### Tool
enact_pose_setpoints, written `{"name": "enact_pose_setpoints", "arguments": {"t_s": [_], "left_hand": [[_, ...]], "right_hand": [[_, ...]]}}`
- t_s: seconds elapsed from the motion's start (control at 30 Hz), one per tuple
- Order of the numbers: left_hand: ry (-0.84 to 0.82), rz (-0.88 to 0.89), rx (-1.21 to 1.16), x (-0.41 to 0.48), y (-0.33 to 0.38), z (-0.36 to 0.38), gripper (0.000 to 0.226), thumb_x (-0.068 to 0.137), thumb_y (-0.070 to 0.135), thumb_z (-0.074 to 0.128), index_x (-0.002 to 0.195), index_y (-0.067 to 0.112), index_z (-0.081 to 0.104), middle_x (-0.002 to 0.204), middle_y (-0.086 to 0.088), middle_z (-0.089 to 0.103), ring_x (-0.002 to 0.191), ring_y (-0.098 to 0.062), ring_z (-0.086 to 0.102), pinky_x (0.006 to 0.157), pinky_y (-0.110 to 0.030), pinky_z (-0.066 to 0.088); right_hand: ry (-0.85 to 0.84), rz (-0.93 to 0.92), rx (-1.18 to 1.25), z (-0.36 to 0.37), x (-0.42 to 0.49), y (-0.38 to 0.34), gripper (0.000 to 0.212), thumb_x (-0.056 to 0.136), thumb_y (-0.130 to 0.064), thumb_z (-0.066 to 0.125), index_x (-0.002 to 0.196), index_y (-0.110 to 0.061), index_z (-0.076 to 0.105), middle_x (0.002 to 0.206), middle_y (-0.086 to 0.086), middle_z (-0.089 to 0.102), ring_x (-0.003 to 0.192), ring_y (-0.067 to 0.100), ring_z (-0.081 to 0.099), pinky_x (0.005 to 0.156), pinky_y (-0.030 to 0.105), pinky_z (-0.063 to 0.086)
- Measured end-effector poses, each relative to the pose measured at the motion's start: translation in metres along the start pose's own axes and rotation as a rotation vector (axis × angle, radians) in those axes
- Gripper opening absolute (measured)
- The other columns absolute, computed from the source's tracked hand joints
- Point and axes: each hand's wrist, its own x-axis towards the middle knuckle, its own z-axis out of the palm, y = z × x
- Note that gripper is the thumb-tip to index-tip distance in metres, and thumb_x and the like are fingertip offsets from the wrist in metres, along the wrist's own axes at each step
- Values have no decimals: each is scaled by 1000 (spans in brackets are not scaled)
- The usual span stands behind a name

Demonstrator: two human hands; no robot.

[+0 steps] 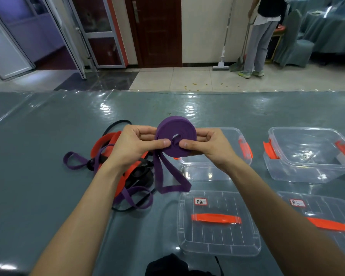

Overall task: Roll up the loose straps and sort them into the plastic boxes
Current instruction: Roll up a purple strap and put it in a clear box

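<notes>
**Rolling under way: one purple coil nearly wound, nothing boxed**

Nearest, below the grip and to its right, two clear lids are laid flat: the first lid (217,236) and the second lid (327,212). Each is marked with a handwritten label that is too small to be read with confidence.

Above them, a purple coil (177,134) is held off the table between both hands. It is pinched from one side by the left hand (131,146) and from the other by the right hand (209,146). Both thumbs are pressed on the near face beside the hub, and the fingers are curled behind. Most of this strap is judged to be wound. A tail (167,180) is left hanging straight below the grip, and its looped end appears to rest on the table.

Left of the grip and slightly below it, a pile (116,162) of loose orange, purple and black straps is tangled on the table. None of these is rolled.

Just beyond the grip on its right, partly hidden by the right hand, the first box (235,134) stands open, and nothing can be seen in it. Farther right, well apart from the grip, the second box (311,129) is also open and appears bare inside.

An early stage is therefore judged. The tail is to be wound in, the coil placed in a box, and the pile worked through.
</notes>
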Motion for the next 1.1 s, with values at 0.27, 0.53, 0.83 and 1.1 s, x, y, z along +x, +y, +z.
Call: {"name": "enact_pose_setpoints", "arguments": {"t_s": [0.27, 0.53, 0.83, 1.1], "left_hand": [[-82, -84, 86, -2, 1, 2, 54, 66, 33, 105, 113, 15, 86, 106, -18, 84, 97, -36, 83, 80, -35, 67], [-77, -77, 107, -2, 4, 1, 56, 65, 35, 105, 113, 15, 86, 104, -18, 84, 98, -36, 83, 84, -38, 68], [-115, -96, 281, -2, 18, -5, 47, 66, 40, 103, 107, 22, 88, 100, -11, 85, 96, -31, 84, 93, -50, 67], [-182, -94, 559, 9, 43, -1, 40, 74, 22, 101, 109, 25, 81, 91, -5, 85, 85, -23, 84, 90, -46, 67]], "right_hand": [[-22, -75, -178, -10, 13, -33, 11, 90, -14, 83, 100, -11, 83, 90, 8, 83, 84, 16, 80, 76, 22, 61], [-73, -62, -225, -12, 15, -31, 37, 72, -34, 91, 102, -13, 82, 93, 12, 83, 88, 24, 82, 80, 31, 65], [-301, -17, -746, -12, 23, -51, 61, 67, -41, 101, 119, -24, 76, 108, -7, 82, 100, 9, 78, 98, 43, 62], [-379, -44, -1014, 1, 36, -60, 31, 72, -41, 98, 86, -21, 80, 71, -5, 79, 65, 15, 78, 69, 39, 64]]}}
